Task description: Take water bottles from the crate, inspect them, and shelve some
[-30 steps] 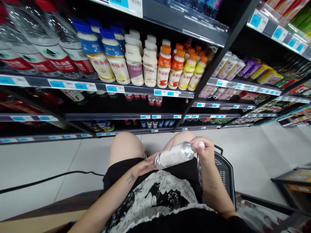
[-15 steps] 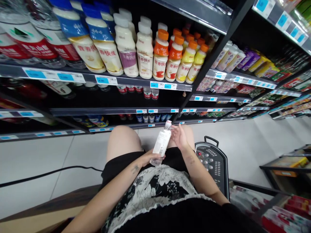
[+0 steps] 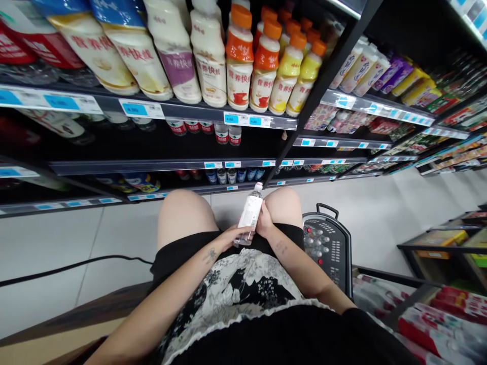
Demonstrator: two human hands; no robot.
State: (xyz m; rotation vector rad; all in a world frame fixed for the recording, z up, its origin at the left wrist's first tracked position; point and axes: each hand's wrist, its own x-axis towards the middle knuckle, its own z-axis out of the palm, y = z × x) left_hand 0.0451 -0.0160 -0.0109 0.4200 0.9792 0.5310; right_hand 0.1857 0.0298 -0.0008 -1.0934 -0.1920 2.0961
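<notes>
Over my lap I hold a clear plastic bottle [image 3: 251, 210] with a white label and a whitish cap. It leans slightly, cap end away from me. My left hand [image 3: 235, 234] is wrapped round its lower part. My right hand [image 3: 264, 221] grips its right side, the fingers partly hidden behind the label. Beside my right leg stands a black basket [image 3: 346, 253] with several small bottles [image 3: 317, 242] in it.
Ahead, a shelf [image 3: 182, 110] carries several milk drink bottles [image 3: 239, 61] above price tags. Lower down are small red-labelled bottles [image 3: 228, 134] and cans [image 3: 232, 176]. A black cable [image 3: 95, 259] runs at the left. Low racks [image 3: 429, 248] with packaged goods stand at the right.
My right hand has come down from near the cap, where its fingers were apart, to the bottle's side. The view has shifted closer to the shelf.
</notes>
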